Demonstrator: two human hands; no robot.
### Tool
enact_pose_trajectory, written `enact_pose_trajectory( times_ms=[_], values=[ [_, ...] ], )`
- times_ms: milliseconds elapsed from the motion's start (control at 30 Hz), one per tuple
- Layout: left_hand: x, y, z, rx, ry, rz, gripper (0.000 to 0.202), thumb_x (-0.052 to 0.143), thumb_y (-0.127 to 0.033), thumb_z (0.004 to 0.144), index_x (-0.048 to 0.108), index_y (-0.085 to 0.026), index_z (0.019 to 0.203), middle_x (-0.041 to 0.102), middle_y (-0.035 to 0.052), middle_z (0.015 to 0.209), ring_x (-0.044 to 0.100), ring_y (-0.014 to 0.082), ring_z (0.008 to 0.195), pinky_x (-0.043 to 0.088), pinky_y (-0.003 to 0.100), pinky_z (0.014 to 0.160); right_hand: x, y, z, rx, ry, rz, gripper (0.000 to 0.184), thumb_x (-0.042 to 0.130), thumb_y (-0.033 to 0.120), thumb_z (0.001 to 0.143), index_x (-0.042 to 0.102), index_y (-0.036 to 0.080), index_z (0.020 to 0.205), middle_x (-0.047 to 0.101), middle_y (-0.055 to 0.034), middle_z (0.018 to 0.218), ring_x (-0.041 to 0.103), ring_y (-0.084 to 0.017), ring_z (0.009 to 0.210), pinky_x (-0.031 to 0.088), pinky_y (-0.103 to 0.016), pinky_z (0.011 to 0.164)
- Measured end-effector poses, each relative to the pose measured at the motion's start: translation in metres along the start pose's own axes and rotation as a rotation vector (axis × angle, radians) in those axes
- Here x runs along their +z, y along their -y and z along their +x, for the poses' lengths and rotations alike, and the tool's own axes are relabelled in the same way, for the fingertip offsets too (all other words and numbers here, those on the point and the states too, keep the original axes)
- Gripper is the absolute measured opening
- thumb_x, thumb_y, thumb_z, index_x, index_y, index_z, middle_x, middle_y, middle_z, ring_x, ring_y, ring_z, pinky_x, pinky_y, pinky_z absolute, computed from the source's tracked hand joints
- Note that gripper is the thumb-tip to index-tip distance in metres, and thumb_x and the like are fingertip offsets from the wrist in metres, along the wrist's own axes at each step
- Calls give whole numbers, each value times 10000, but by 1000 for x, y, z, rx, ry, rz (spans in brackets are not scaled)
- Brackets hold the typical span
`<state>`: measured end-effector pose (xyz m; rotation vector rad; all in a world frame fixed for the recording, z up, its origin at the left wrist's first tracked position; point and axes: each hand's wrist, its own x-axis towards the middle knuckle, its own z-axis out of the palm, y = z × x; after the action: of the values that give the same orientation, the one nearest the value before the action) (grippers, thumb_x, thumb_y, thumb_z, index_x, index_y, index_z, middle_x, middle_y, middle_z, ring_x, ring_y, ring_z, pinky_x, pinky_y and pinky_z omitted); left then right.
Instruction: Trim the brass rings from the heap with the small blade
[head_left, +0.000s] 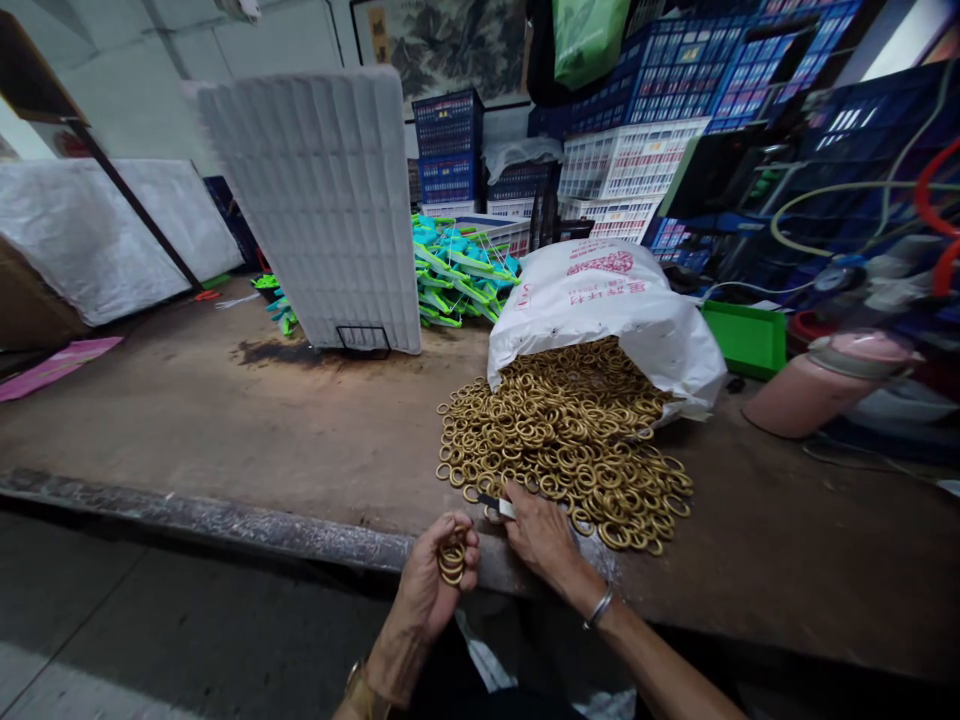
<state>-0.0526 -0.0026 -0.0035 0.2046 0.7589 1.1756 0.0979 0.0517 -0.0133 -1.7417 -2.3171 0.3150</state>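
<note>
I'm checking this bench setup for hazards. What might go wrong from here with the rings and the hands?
1. The heap of brass rings spills from the white sack close to the bench edge; loose rings may roll off onto the floor.
2. The left hand holds a stack of rings out past the edge; a slack grip might drop them.
3. The right hand pinches a small tool, which may nick a finger.
</note>
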Motion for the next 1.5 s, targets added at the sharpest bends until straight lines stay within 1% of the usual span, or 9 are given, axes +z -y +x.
enact_pose_trajectory(
  times_ms=[167,367,600,800,933,1067,1167,1333,1500],
  values=[
    [-1,3,0,53,-18,36,197,636,-292,666,526,-129,651,557,21,683,506,88,555,286,158,390,0,-16,-2,65,-23,207,135,408,162,740,532,201,772,582,-6,639,507,-132,582,268,-232,541],
    [13,7,4,28,47,161,221,673,-255,642,539,-141,777,555,6,671,511,79,537,291,142,378,-2,-28,-2,144,-135,673,274,392,408,779,517,193,662,503,12,597,428,-122,575,331,-228,565],
    [25,20,16,97,29,319,261,660,-338,651,525,-146,766,494,-40,564,441,52,446,293,137,355,-10,-22,-8,256,-94,969,275,452,443,727,446,198,600,369,57,504,333,-95,492,299,-217,494],
    [31,27,21,212,22,489,267,592,-390,709,514,-147,789,485,-42,560,423,48,430,311,132,341,-10,-20,-14,267,-2,1025,266,454,428,730,445,194,602,360,68,481,317,-83,463,284,-211,472],
    [33,27,23,263,-38,590,304,582,-435,693,506,-149,762,462,-55,524,383,41,390,304,133,323,-11,-21,-14,238,-32,1018,271,441,426,735,454,188,604,373,60,491,337,-89,479,298,-213,483],
    [35,23,26,343,-133,623,334,590,-446,663,497,-168,823,423,-86,479,344,42,356,295,139,315,-15,-18,-16,156,-87,935,268,430,415,750,479,184,623,427,41,533,391,-103,528,331,-216,522],
    [37,19,27,319,-113,701,311,575,-433,669,515,-163,811,395,-95,439,323,43,340,293,147,322,-15,-17,-16,124,-102,893,262,423,408,756,492,184,640,441,38,549,396,-104,531,334,-211,514],
    [35,19,28,262,-50,835,284,559,-427,673,477,-166,598,364,-90,402,302,38,325,258,156,327,-14,-15,-13,142,-140,850,253,407,392,762,485,190,631,432,45,531,393,-102,513,328,-207,498],
    [31,23,29,249,-51,806,297,566,-440,665,457,-174,590,357,-92,402,288,40,331,248,161,332,-15,-14,-10,164,-128,837,269,386,398,774,478,192,628,437,48,510,404,-101,498,334,-211,509]
  ],
)
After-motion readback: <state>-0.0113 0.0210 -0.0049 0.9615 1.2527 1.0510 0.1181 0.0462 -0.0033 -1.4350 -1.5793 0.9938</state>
